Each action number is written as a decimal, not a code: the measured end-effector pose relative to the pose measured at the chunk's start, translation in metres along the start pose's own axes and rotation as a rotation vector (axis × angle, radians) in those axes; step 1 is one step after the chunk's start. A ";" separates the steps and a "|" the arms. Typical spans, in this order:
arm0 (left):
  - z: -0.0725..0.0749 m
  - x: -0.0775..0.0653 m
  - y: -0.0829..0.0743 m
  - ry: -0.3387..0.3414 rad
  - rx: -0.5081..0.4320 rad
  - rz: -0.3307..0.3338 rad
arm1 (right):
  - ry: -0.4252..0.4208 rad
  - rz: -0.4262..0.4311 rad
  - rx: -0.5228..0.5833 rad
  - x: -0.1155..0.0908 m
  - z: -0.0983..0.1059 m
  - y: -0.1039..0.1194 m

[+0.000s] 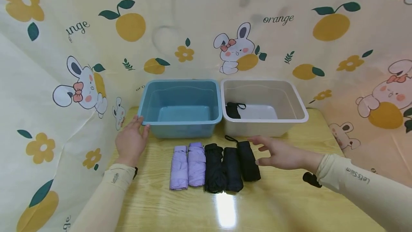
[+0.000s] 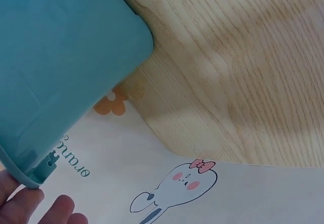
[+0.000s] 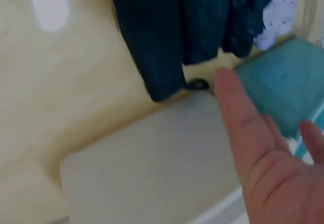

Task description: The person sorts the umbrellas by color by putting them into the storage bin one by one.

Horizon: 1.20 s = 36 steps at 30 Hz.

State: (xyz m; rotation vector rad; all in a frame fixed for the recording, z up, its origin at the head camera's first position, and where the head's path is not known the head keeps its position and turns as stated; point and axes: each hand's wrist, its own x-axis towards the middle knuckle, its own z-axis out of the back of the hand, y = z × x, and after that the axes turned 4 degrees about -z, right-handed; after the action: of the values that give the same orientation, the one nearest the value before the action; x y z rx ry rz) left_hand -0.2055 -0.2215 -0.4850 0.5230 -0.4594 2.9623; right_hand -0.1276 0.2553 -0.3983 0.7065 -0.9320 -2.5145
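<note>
My left hand (image 1: 130, 142) touches the front left corner of the blue bin (image 1: 181, 130), fingers at its rim. In the left wrist view, the fingertips (image 2: 31, 196) lie against the rim's corner. My right hand (image 1: 280, 152) hovers with spread fingers just right of the end black folded umbrella (image 1: 248, 162), holding nothing. That umbrella has a wrist loop at its far end. Left of it lie two more black folded umbrellas, one smooth (image 1: 232, 171) and one crinkled (image 1: 214, 171), then two lavender ones (image 1: 196, 165) (image 1: 178, 169). The right wrist view is blurred.
A cream bin (image 1: 257, 129) stands right of the blue one, with a black looped item (image 1: 233, 111) inside at the left. Both bins stand at the back of the wooden table (image 1: 276, 203), before a printed cloth (image 1: 199, 17).
</note>
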 end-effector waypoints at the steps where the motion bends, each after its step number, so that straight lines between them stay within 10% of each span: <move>1: 0.000 0.000 0.000 -0.003 0.002 0.000 | -0.026 0.005 -0.014 0.000 -0.006 -0.004; 16: -0.001 0.001 0.005 -0.017 0.007 -0.007 | -0.181 -0.224 -0.167 0.025 -0.093 -0.069; 36: -0.002 0.000 0.003 -0.049 0.014 -0.013 | -0.150 -0.287 -0.286 0.063 -0.115 -0.075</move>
State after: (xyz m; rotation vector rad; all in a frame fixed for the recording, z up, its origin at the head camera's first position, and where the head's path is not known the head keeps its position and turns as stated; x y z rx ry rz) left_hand -0.2064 -0.2238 -0.4876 0.5987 -0.4390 2.9479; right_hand -0.1254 0.2205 -0.5456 0.6020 -0.5272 -2.9072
